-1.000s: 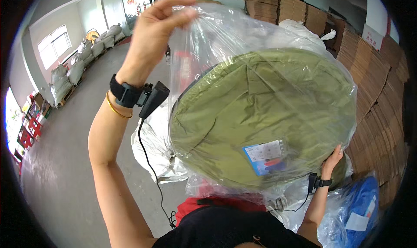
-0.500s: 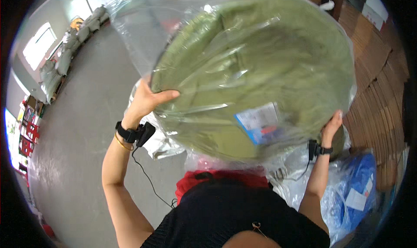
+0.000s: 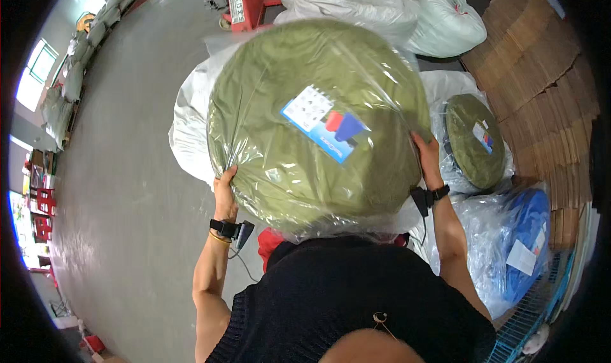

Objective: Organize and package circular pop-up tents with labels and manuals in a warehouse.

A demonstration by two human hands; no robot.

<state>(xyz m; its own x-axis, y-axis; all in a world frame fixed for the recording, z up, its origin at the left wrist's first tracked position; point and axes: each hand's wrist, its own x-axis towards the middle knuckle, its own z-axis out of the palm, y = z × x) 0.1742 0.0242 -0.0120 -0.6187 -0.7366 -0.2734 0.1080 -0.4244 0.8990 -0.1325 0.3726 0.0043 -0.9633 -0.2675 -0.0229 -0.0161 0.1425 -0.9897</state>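
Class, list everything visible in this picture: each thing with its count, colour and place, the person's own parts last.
Round flat bagged disc: one, olive green, held up at centre.
Label: one, white, blue and red, on that disc.
Second bagged disc: one, olive green, right.
Bagged blue item: one, lower right.
Sacks: several, white, top.
Flattened cardboard: a stack, brown, right.
Pallet truck: one, red, top.
Floor: grey.
Left hand: grips the disc's lower left edge.
Right hand: grips its right edge.

Bright daylight from left windows (image 3: 28, 76), glare on plastic wrap (image 3: 382, 64), edges fisheye-bent.
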